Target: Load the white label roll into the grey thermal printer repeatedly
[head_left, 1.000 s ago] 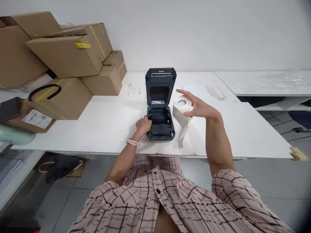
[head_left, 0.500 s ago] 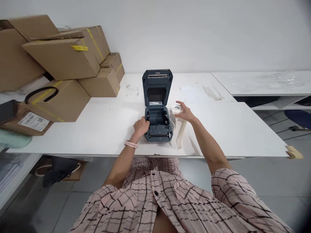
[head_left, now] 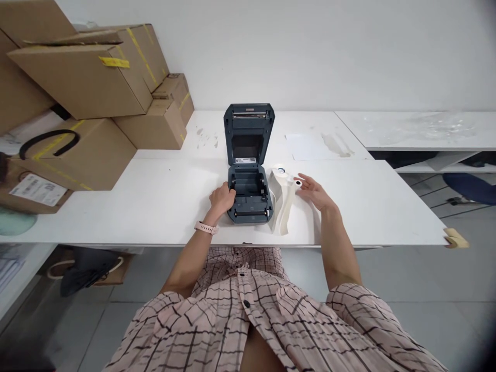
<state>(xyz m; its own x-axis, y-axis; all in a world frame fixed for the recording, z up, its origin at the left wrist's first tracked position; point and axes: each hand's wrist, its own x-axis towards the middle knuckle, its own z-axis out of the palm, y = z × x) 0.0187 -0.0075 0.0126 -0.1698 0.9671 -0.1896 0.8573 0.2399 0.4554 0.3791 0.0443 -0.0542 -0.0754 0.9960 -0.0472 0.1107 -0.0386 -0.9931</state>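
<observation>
A dark grey label printer point(head_left: 251, 204) stands on the white table with its lid point(head_left: 249, 135) raised, the inside bay exposed. My left hand point(head_left: 222, 198) is closed on the printer's left edge. To the printer's right lies a white paper roll point(head_left: 279, 169) with a blue-ringed core. Beside it is a smaller white roll point(head_left: 297, 183) with a dark core, and pale paper strips point(head_left: 285, 209) trail toward the table's front. At the small roll's right side, my right hand point(head_left: 314, 192) has its fingers apart; whether they touch the roll is unclear.
Cardboard boxes point(head_left: 93, 82) with yellow tape are stacked at the left. A black curved strap point(head_left: 50, 135) lies over one box. A white sheet point(head_left: 302, 147) lies behind the rolls. Clear plastic point(head_left: 426, 126) covers part of the far-right table. A blue stool point(head_left: 470, 187) stands beyond the right edge.
My right hand has moved right and slightly toward me, from above the blue-cored roll to the small roll, which now shows. My left hand stays on the printer. The view has shifted slightly.
</observation>
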